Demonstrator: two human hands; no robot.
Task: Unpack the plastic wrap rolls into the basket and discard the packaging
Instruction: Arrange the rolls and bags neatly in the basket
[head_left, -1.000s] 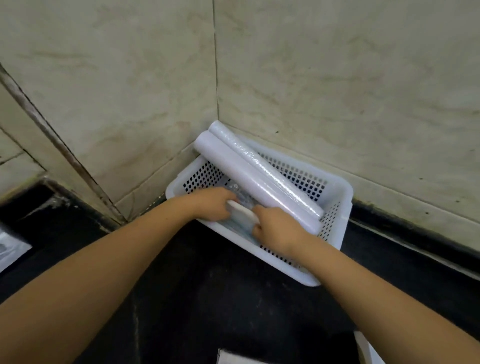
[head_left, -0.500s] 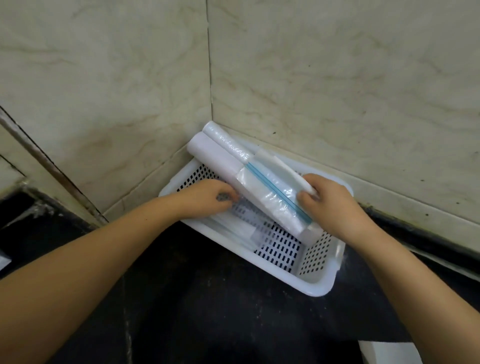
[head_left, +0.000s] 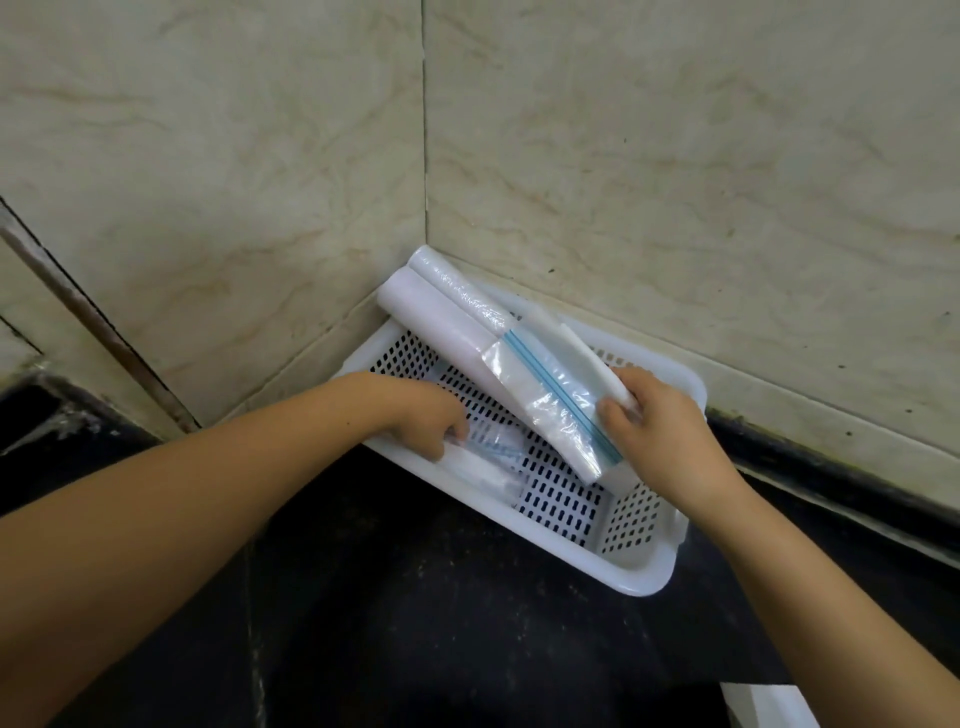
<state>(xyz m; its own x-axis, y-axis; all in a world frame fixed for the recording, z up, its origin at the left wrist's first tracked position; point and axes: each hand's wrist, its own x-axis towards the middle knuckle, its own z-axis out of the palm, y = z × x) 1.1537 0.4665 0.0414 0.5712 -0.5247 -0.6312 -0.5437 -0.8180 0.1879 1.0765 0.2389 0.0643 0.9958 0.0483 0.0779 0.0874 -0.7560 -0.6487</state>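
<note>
A white perforated basket (head_left: 644, 582) sits on the dark counter in the wall corner. Two long white plastic wrap rolls (head_left: 441, 317) lie side by side across it, their far ends sticking out over the rim toward the corner. A clear zip bag with a blue strip (head_left: 556, 395) covers their near half. My right hand (head_left: 660, 431) grips the near end of the rolls and a flat white piece lying along them. My left hand (head_left: 426, 421) reaches into the basket and holds a clear packet with blue marks (head_left: 493, 457) at the near wall.
Beige marble-patterned tiled walls (head_left: 675, 182) close off the back and left. The black counter (head_left: 415, 623) stretches toward me. A white object's corner (head_left: 763, 706) shows at the bottom right edge. A dark recess lies at far left.
My right hand moved from the basket's near side to the rolls' near end. The zip bag now lies over the rolls. My left hand stayed low in the basket.
</note>
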